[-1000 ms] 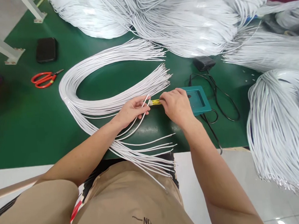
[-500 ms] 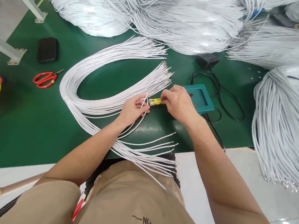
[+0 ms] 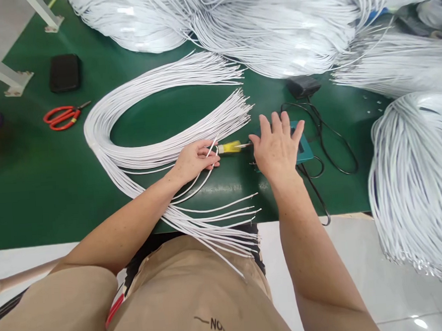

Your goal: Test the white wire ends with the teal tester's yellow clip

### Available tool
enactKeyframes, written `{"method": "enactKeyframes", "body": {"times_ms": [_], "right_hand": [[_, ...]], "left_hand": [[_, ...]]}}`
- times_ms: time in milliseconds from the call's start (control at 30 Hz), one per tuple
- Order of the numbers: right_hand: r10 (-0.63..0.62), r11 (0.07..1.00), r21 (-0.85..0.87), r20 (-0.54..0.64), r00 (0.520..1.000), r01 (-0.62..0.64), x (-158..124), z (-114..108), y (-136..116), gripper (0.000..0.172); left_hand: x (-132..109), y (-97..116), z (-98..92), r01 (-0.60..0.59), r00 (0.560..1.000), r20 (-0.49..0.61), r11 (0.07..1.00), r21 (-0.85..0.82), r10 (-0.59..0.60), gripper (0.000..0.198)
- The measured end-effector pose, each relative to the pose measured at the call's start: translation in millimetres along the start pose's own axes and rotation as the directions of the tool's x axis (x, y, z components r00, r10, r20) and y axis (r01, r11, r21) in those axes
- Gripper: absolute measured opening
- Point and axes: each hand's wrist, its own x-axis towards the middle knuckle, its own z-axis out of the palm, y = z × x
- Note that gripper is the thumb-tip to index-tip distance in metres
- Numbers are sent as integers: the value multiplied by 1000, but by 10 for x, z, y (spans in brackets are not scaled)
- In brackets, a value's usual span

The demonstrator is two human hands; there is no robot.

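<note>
My left hand [image 3: 197,159] is closed, its fingertips pinching the ends of thin white cables [image 3: 202,186] that loop out from the bundle. A yellow piece [image 3: 230,147] with a whitish end lies right at those fingertips, and a thin metal rod runs from its far side toward my right hand. My right hand [image 3: 278,146] is spread with its palm down over a teal tray-like box [image 3: 304,150], covering most of it. Beside my left hand a curved bundle of white cables [image 3: 159,152] lies on the green table, and loose cable ends [image 3: 214,231] hang past the front edge.
Big heaps of white cables [image 3: 272,26] fill the back, and another bundle [image 3: 415,187] hangs over the right edge. A black adapter [image 3: 302,85] and cord lie behind the box. Red-handled snips [image 3: 61,117] and a black case [image 3: 64,73] lie on the left.
My right hand has let go of the yellow piece, moved right and spread flat over the teal box. My left hand stays in place, still pinching the cables.
</note>
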Motion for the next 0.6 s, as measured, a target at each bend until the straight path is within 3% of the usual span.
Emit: {"method": "enactKeyframes", "body": {"times_ms": [167,233,267,333,367,433,500,600], "right_hand": [[-29,998,58,-32,999,30,-36,-76,-99,41],[-147,977,153,-13,989,147,-125,-164,-265,34],[-271,940,220,23,962,259,-189,-200,-373,31],[-573,786,328,71,816,524,-338,-237,-609,28],[-662,721,338,79,745,605,-415,-239,-723,28],[-732,672,283,119,670,684,-555,-230,-915,26],[-716,697,251,206,667,671,-665,-237,-1043,25],[-635,772,349,385,670,531,-747,-315,-1116,22]], "left_hand": [[-31,-5,-65,-17,1000,-17,1000,-11,17,54],[-44,-11,-97,-36,999,-14,999,-29,36,59],[-50,-12,-113,-45,999,-3,998,-47,45,59],[-67,-5,-140,-55,998,29,995,-87,58,53],[-78,4,-149,-53,997,47,993,-102,58,49],[-103,28,-158,-31,996,79,993,-111,40,42],[-126,54,-158,-13,995,93,995,-101,22,37],[-144,71,-158,-10,997,82,995,-99,18,36]]}}
